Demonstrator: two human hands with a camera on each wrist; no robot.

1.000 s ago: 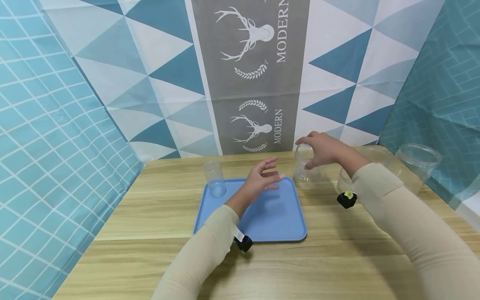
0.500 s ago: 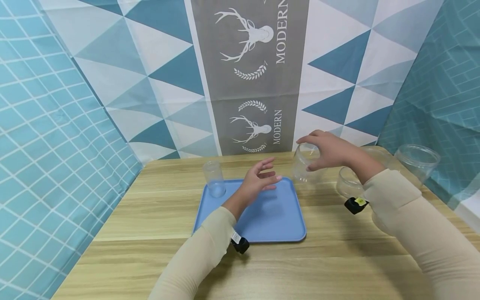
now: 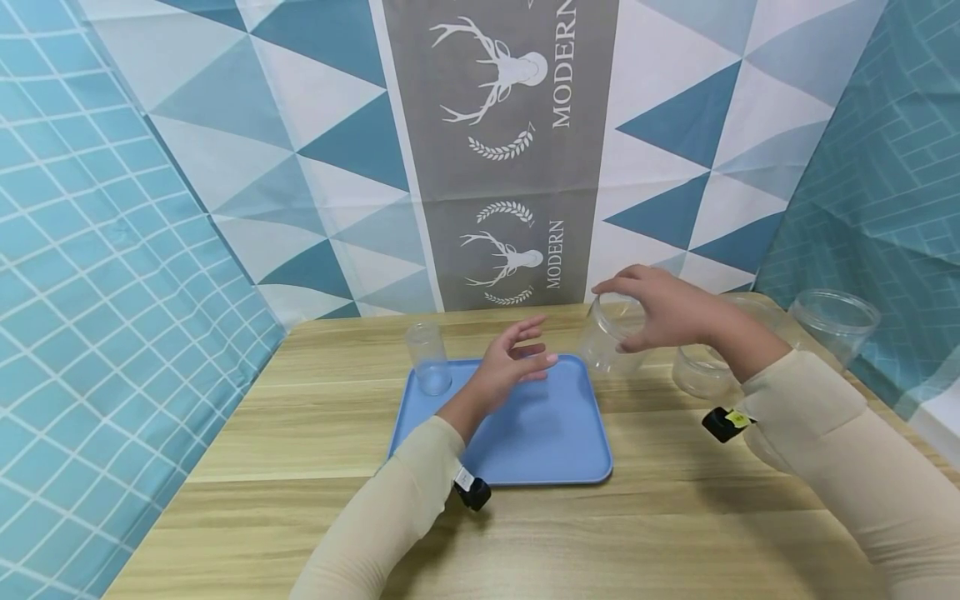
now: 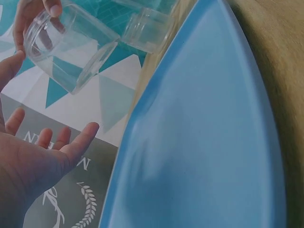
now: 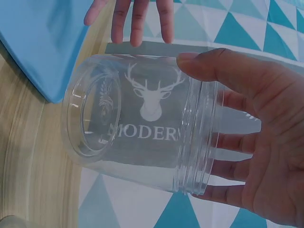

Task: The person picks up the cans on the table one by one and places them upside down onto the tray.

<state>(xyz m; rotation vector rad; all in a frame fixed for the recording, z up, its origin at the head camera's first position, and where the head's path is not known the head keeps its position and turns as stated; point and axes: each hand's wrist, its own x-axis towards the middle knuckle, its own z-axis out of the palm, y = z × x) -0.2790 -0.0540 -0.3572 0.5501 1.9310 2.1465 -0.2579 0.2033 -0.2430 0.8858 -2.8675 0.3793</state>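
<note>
My right hand [image 3: 667,310] grips a clear jar [image 3: 606,340] by its threaded mouth, thumb on one side and fingers on the other. The jar is tilted, its base toward the tray, as the right wrist view of the jar [image 5: 142,118] also shows. Over the blue tray [image 3: 540,442] hovers my left hand [image 3: 506,367], fingers spread and holding nothing; the left wrist view shows this palm [image 4: 38,161] apart from the jar. A narrower clear jar [image 3: 429,362] stands upright in the tray's back left corner.
Right of the held jar, a low clear jar [image 3: 697,375] stands on the wooden table [image 3: 300,517]. A larger clear jar [image 3: 832,329] is at the far right, and another is partly hidden behind my right arm. Patterned cloth [image 3: 510,167] hangs behind the table.
My right hand has shifted slightly right with the jar, which has gone from nearly upright to tilted. My left hand has drifted slightly left, still spread.
</note>
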